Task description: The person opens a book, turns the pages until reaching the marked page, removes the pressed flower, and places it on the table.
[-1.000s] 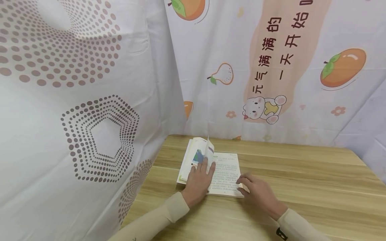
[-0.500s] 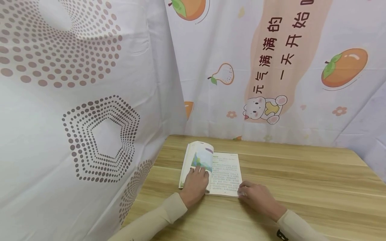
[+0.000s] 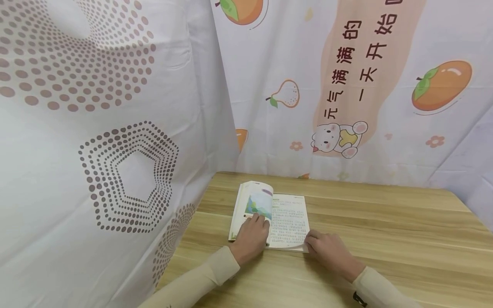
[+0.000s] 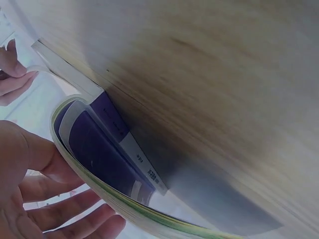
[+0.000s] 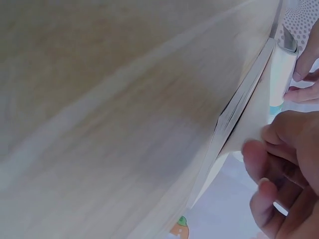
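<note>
An open book lies on the table, a picture page on its left side and a page of printed text on its right. My left hand rests on the lower part of the left page, holding it over; in the left wrist view the thumb and loosely bent fingers lie against the curved pages. At the lower right corner, my right hand pinches a page between thumb and index finger. That page's corner is lifted off the pages beneath. The fingertips are partly hidden in the head view.
The wood-grain table extends right of the book and in front of it. A white dotted curtain hangs close on the left. Another curtain, printed with fruit and characters, hangs behind the table's far edge.
The upright page has come down onto the left side, and my left hand has settled lower on it. My right hand has taken the right page's lower corner and lifted it.
</note>
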Motion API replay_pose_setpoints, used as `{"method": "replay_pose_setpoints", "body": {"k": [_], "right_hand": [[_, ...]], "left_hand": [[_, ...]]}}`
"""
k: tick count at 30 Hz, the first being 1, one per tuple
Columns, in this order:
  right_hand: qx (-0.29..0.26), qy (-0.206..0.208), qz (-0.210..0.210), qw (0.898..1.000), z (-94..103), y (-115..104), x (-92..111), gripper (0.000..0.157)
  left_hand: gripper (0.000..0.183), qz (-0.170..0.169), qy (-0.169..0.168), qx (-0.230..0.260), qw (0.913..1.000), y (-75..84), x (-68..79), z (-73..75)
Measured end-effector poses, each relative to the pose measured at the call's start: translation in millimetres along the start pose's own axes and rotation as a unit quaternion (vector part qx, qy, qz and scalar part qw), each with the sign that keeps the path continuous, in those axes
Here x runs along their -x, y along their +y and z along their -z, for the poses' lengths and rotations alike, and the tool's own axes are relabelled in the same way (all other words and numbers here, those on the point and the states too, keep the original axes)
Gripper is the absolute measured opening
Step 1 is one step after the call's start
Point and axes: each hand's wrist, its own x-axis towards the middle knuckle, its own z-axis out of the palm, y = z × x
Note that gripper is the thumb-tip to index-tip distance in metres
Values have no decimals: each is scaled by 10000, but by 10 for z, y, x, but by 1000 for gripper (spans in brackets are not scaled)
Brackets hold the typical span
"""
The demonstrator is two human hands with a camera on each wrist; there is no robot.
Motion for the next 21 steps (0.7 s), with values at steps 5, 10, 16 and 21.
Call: {"method": "replay_pose_setpoints", "body": {"k": [5,10,16,21], "right_hand": [[47,106,54,9999,5,10,-24,12],[14,217,71,9997,31,19,-38,13],[-182,260,-36,9995,87,12,-52,15],[-201,596,-81,9980,95,15,-75,18]], "left_hand": [[11,-161,89,-5,9998,15,-25,-8],[30,-239,198,-25,9995,48,-60,-13],[61,-240,10,-225,9995,109,-95,-5],[68,-210,11,-360,9991,144,-121,3]]}}
